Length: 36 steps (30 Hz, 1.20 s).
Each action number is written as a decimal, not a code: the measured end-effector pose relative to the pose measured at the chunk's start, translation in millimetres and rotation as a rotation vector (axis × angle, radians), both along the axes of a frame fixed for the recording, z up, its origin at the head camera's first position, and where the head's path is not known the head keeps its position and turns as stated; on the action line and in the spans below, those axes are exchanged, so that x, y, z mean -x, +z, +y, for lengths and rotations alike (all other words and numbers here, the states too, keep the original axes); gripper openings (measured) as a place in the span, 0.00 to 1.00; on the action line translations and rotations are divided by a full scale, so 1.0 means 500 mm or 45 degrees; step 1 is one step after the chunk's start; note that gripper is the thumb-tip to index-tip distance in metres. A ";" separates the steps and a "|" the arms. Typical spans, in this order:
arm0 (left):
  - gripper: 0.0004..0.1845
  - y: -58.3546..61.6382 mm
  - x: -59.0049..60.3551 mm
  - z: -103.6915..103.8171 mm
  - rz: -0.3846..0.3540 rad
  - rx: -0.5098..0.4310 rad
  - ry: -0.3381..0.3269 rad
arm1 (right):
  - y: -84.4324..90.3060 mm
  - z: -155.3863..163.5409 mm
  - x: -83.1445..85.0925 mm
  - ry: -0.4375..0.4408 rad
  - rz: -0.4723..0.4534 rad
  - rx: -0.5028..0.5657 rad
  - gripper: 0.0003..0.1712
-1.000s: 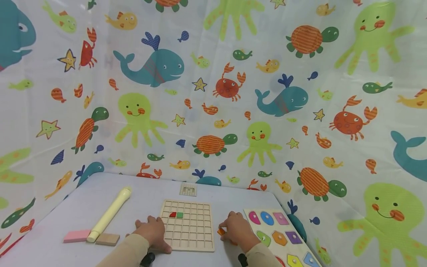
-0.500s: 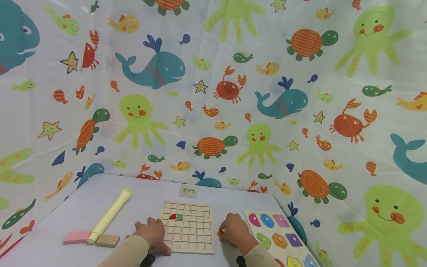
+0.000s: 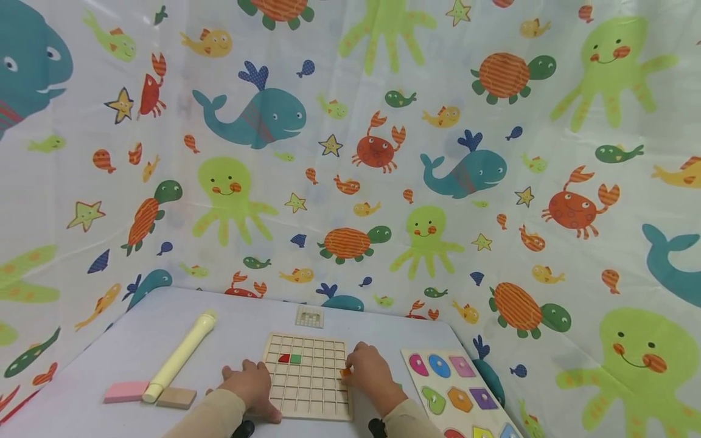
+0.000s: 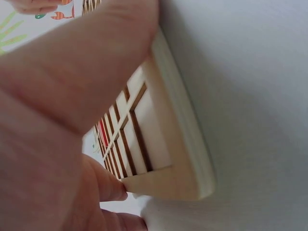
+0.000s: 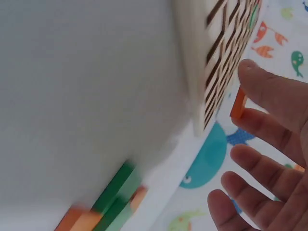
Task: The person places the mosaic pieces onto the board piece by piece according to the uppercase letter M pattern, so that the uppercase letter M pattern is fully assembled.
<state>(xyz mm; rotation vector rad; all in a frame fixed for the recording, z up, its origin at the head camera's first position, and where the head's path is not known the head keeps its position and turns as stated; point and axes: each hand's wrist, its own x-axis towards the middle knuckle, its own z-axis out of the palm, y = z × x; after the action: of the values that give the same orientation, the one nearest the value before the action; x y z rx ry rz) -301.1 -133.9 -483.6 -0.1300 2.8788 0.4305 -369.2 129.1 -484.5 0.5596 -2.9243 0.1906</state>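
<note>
A square wooden grid board (image 3: 312,398) lies on the white table, with a red piece (image 3: 283,359) and a green piece (image 3: 296,359) in neighbouring cells of its upper left part. My left hand (image 3: 247,386) rests at the board's near left corner, fingers spread by the left edge and thumb along the near edge. Between thumb and index finger, my right hand (image 3: 372,377) pinches a small orange block (image 5: 238,103) at the board's right edge; its other fingers stay apart from the block. Loose green blocks (image 5: 115,192) and an orange block (image 5: 74,219) lie on the table below the right hand.
At right lies a knob puzzle board (image 3: 449,377) with coloured shapes. On the left are a pale yellow roller (image 3: 181,353), a pink block (image 3: 125,392) and a tan block (image 3: 176,398). A small patterned card (image 3: 310,317) lies behind the grid board. A sea-animal curtain surrounds the table.
My right hand has moved left and away from me with the orange block, from beside the grid board to its right edge. The left hand has stayed in place.
</note>
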 end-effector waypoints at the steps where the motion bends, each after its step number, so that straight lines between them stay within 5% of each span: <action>1: 0.68 0.000 0.000 0.000 -0.002 -0.002 0.003 | 0.001 -0.008 0.000 -0.003 0.001 0.017 0.15; 14: 0.68 0.004 0.000 0.003 -0.021 -0.009 0.026 | 0.022 -0.108 0.004 -0.008 -0.011 0.048 0.17; 36: 0.68 0.004 -0.002 0.002 -0.022 -0.022 0.044 | -0.010 -0.181 0.039 -0.115 -0.133 0.115 0.21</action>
<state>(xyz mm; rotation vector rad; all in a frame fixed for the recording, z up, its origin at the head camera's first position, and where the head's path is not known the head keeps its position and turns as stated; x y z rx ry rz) -300.1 -133.0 -481.7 -0.1803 2.8591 0.4581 -388.9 38.7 -489.3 0.4155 -3.0149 0.3490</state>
